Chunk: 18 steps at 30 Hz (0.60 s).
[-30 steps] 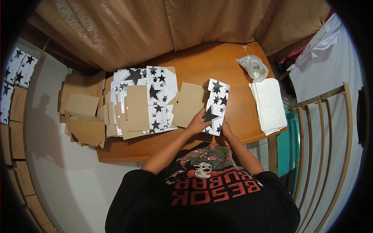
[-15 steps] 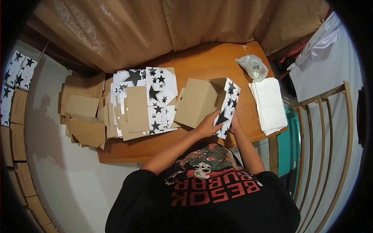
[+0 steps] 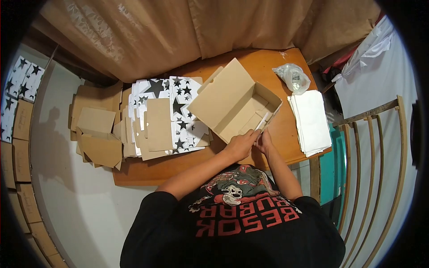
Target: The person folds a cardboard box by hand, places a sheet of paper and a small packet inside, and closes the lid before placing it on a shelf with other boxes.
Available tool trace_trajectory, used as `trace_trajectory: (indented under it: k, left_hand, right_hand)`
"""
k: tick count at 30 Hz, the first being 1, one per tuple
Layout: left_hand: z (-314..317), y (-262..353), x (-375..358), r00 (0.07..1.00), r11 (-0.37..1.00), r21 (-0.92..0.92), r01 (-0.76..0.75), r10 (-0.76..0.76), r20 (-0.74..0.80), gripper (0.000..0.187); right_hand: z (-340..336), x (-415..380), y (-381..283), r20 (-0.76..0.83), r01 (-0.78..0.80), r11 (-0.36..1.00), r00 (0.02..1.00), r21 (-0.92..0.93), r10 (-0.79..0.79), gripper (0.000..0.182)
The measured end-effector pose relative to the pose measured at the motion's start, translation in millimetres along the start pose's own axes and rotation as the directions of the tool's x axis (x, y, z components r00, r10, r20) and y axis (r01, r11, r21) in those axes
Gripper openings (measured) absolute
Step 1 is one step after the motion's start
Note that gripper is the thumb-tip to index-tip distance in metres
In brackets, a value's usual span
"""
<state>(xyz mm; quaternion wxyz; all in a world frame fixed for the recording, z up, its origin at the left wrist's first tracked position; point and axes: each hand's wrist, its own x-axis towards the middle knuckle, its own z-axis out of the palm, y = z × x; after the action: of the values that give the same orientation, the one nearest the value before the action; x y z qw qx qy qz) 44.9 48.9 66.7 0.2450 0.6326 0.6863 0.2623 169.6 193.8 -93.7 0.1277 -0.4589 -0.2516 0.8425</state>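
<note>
With its lid up, an open brown cardboard box (image 3: pixel 234 111) is held at the near edge of a wooden desk (image 3: pixel 147 177), between a stack of star-print cardboard pieces (image 3: pixel 178 109) on the L side & a pile of white sheets (image 3: pixel 310 125) on the R. L hand (image 3: pixel 240 146) has its fingers (image 3: pixel 253 134) curled at the box's near corner, gripping the front wall; R hand (image 3: pixel 264 141) is just beside it, fingers bent at the same corner, grip partly hidden. Box tilts at an angle to the desk, interior facing up; whether its base touches the wood, can't tell.

At far L, bent brown cardboard pieces (image 3: pixel 100 149) lie by the stack, partly over the desk's edge. A clear plastic bag (image 3: pixel 292 79), contents unclear, sits just behind the sheets. Wearer is in a blk T-shirt (image 3: pixel 223 250) w/ red lettering. Brown curtains (image 3: pixel 147 40) hang behind the desk; wooden rails (image 3: pixel 399 134) stand R, stacked cartons (image 3: pixel 27 165) far L.
</note>
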Motion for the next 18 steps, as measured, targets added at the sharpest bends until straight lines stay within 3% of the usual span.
trace_trajectory:
  k: [4, 9, 12, 18]
  left_hand:
    - [13, -22, -12, 0.999, 0.999, 0.043, 0.033, -0.033, -0.004, 0.058]
    - [24, -45, -26, 0.991, 0.989, 0.110, 0.101, -0.110, 0.074, 0.061]
    - [29, -52, -30, 0.987, 0.984, 0.149, 0.102, -0.119, 0.110, 0.064]
    - [25, -62, -32, 0.996, 0.967, 0.253, 0.006, -0.028, 0.082, 0.081]
  right_hand:
    - [-1, 11, 8, 0.006, -0.058, 0.997, 0.998, -0.050, 0.059, 0.079]
    - [0, 18, 16, -0.153, -0.151, 0.984, 0.979, -0.092, 0.136, 0.078]
    - [-6, 15, 13, -0.034, -0.160, 0.985, 0.987, -0.067, 0.158, 0.072]
    - [-6, 8, 7, -0.078, -0.085, 0.991, 0.994, -0.105, 0.077, 0.065]
